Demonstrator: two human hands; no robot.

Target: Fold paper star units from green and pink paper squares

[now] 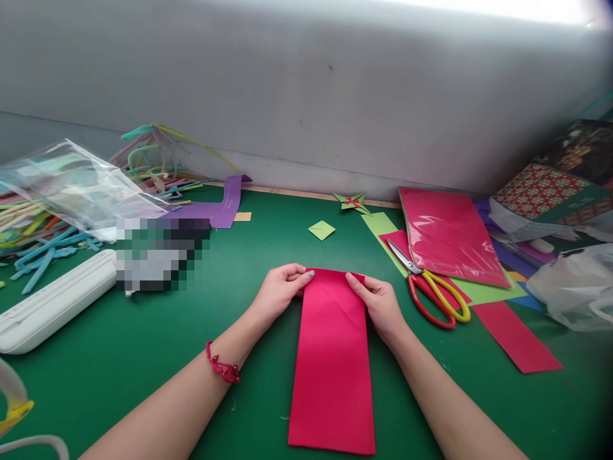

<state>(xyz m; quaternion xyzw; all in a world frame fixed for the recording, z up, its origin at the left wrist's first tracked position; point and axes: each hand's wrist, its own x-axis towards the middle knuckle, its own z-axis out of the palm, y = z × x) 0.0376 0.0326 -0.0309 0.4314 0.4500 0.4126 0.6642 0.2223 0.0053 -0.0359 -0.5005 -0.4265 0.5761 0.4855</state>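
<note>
A long strip of red paper [335, 370], seemingly folded, lies lengthwise in front of me. My left hand [282, 291] pinches its far left corner between thumb and fingers. At the far right corner, my right hand [380, 300] grips the same paper, thumb on top. Fingertips of both hands are partly hidden under the sheet. Beyond the paper rest a small folded green paper square [322, 230] and a green and red paper star [352, 202]. Scissors [438, 291] with one red and one yellow handle lie to the right of my right hand.
On the right are a plastic-wrapped pack of red paper [450, 236], a red paper piece [517, 337] and a clear plastic bag [577, 287]. Leftward lie a white elongated case [57, 303], purple paper [205, 212] and heaped coloured strips [48, 246]. A pale wall [287, 83] bounds the green table [191, 326].
</note>
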